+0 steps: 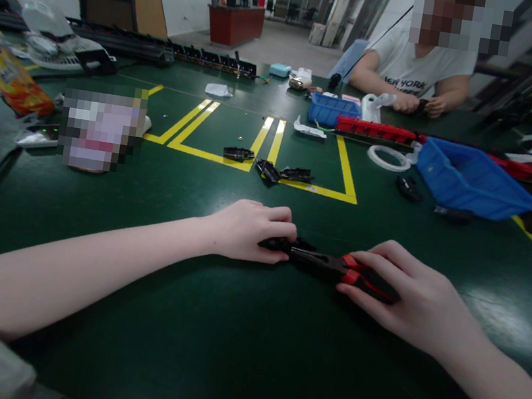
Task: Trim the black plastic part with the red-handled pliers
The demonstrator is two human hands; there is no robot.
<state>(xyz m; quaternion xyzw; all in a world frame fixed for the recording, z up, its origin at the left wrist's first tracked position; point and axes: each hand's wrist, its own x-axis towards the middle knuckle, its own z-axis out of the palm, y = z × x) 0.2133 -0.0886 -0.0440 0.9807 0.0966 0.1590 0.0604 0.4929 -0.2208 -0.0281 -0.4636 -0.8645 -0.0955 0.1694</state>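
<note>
My left hand (256, 231) is closed around a small black plastic part (273, 243), low over the green table. From the right, my right hand (406, 294) grips a pair of long-nose pliers (336, 267) by its red and black handles. The pliers' tip touches or meets the black part beside my left fingers; whether the jaws have hold of it I cannot tell. Beyond my hands, several similar black parts, such as this black plastic piece (267, 171), lie near the yellow tape lines (298, 186).
A blue bin (473, 180) stands at the right, with a smaller blue bin (334, 111) farther back. A tape roll (388, 158) lies beside red strips (376, 130). At the left are a snack bag (11, 65) and a blurred-out object (98, 134). Across the table sits another person (414, 75).
</note>
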